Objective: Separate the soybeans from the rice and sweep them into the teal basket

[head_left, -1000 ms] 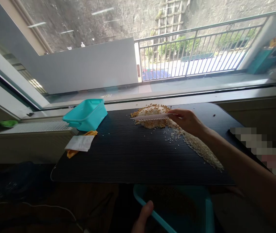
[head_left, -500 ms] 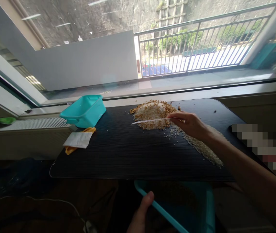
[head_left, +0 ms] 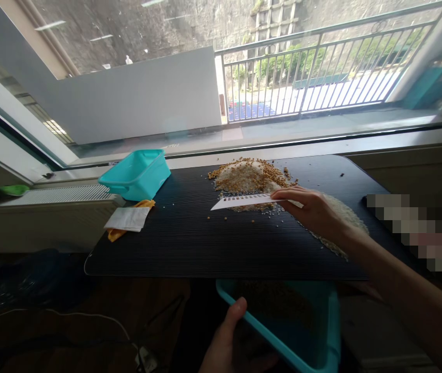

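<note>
Pinched in my right hand [head_left: 306, 210] is a thin white card [head_left: 244, 200] with a row of dark marks or slots along it. The card is tilted over the near side of a heap of white rice mixed with yellow-brown beans [head_left: 250, 175]. Under my right wrist lies a second pile, of white rice [head_left: 343, 215]. My left hand [head_left: 230, 331] grips the near left rim of a teal basin [head_left: 279, 344] below the table's front edge. Dark contents in that basin are too dim to name.
On the black table [head_left: 189, 243], an empty teal basin [head_left: 139, 176] stands at the back left. Before it lies an orange cloth [head_left: 116, 235] under a folded white tissue [head_left: 127, 218]. A blurred-out object [head_left: 418, 228] is at the right. Behind is a window; a white cable [head_left: 88, 315] crosses the floor.
The card in my right hand has come nearer to me and tipped, showing its face. A few beans now lie loose on the table before the heap. My left hand keeps its hold on the basin.
</note>
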`<control>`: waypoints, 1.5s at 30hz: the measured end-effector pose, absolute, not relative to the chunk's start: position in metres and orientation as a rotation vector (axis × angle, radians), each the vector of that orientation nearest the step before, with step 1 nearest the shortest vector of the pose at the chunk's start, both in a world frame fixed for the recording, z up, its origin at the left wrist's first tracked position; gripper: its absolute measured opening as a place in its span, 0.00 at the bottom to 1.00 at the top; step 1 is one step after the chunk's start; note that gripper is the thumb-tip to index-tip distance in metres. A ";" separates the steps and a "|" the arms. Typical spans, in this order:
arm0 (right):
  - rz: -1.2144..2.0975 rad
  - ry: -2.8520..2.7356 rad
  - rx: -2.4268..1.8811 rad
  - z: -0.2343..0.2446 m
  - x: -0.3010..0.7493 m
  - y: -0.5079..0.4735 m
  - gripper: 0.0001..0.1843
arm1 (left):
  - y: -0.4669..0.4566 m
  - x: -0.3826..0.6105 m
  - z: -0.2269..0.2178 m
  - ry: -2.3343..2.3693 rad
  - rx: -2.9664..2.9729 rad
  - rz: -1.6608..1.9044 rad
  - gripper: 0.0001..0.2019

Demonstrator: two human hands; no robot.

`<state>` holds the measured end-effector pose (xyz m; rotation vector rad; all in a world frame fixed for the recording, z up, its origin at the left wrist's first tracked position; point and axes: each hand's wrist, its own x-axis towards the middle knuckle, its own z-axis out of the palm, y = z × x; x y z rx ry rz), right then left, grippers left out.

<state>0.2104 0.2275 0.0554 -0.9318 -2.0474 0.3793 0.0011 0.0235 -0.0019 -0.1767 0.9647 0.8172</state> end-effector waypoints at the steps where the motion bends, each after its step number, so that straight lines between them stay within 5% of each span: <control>1: 0.373 -2.051 -0.929 0.056 0.211 0.225 0.10 | 0.023 0.001 -0.002 0.964 -0.174 0.815 0.19; 13: 0.377 -2.005 -0.931 0.070 0.206 0.207 0.10 | 0.016 0.002 -0.003 0.967 -0.065 0.825 0.28; 25: 0.718 -2.149 -0.741 0.061 0.090 0.277 0.14 | 0.007 -0.011 -0.018 0.953 -0.241 0.838 0.37; 45: 1.038 -2.385 -0.584 0.095 0.170 0.203 0.11 | 0.001 -0.024 -0.010 0.901 -0.061 0.958 0.32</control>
